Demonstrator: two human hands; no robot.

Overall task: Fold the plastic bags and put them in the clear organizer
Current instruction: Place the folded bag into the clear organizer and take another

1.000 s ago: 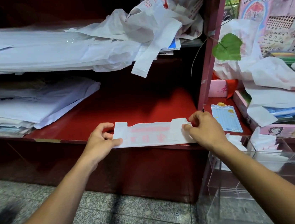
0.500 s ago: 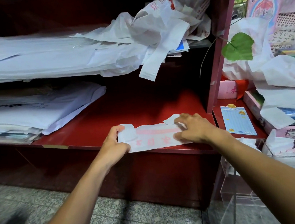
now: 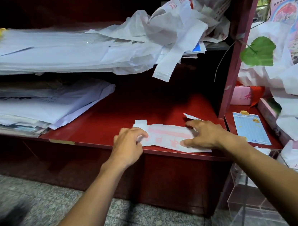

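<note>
Red shelf (image 3: 108, 125) before me, granite floor (image 3: 148, 223) below. Folded plastic bag (image 3: 167, 135) lies flat at shelf's near edge, pink print up. My left hand (image 3: 127, 145) curls on bag's left end, fingers bent over it. My right hand (image 3: 203, 134) presses bag's right end, fingers spread, straight. Clear organizer (image 3: 267, 197) low right, folded bags inside. Loose bag pile (image 3: 171, 27) on upper shelf, far.
</note>
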